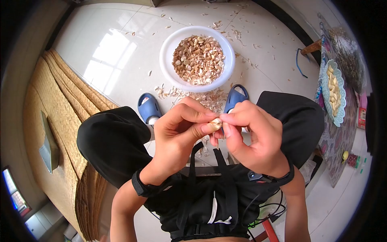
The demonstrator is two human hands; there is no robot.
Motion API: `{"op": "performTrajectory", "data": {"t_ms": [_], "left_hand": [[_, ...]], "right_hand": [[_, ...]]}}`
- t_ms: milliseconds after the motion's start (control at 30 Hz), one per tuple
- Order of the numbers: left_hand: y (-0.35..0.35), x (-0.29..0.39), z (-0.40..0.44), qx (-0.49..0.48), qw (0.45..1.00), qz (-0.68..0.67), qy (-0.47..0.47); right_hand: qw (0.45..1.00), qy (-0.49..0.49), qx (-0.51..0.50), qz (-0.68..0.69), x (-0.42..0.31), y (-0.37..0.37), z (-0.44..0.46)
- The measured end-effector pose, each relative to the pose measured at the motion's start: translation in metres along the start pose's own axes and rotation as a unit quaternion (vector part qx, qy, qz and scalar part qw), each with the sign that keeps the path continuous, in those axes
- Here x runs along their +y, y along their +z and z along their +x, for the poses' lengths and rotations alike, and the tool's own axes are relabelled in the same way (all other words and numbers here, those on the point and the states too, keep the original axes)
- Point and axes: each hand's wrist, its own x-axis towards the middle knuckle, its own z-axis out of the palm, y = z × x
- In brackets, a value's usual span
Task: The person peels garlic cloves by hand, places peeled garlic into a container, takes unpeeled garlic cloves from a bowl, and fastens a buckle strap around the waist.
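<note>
Between my two hands, above my lap, is a small pale garlic clove [217,123] with some loose skin on it. My left hand [177,131] pinches it between thumb and index finger. From the other side, the thumb and index fingertips of my right hand [256,133] are closed on its edge. A white basin [166,56] of unpeeled cloves [198,58] stands on the floor beyond my feet. Peeled cloves [333,90] lie in a light blue scalloped dish [340,113] at the right.
Garlic skins [173,92] are scattered over the tiled floor [149,48]. Folded woven mats [56,117] lie at the left. The dish rests on a patterned cloth [334,145]. Blue slippers [149,107] are on my feet. Black cables [278,207] hang at the lower right.
</note>
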Motion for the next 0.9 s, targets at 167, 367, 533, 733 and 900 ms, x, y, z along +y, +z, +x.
{"op": "performTrajectory", "data": {"t_ms": [167,367,533,733,900], "left_hand": [[0.003,-0.004,-0.001,0.021,0.999,-0.038,-0.029],[0.004,-0.002,-0.003,0.007,0.964,-0.224,-0.145],[0.008,0.000,-0.001,-0.010,0.954,-0.278,-0.108],[0.003,0.009,0.007,0.016,0.975,-0.211,-0.063],[0.002,0.014,0.006,0.045,0.979,-0.166,-0.111]], "right_hand": [[0.999,0.019,0.008,-0.024,0.001,0.001,-0.007],[0.976,0.128,0.076,0.162,-0.002,0.010,-0.014],[0.961,0.136,0.074,0.231,-0.004,0.006,-0.013],[0.974,0.132,0.068,0.171,0.001,-0.003,-0.004],[0.984,0.160,-0.081,-0.017,0.000,-0.023,0.011]]}}
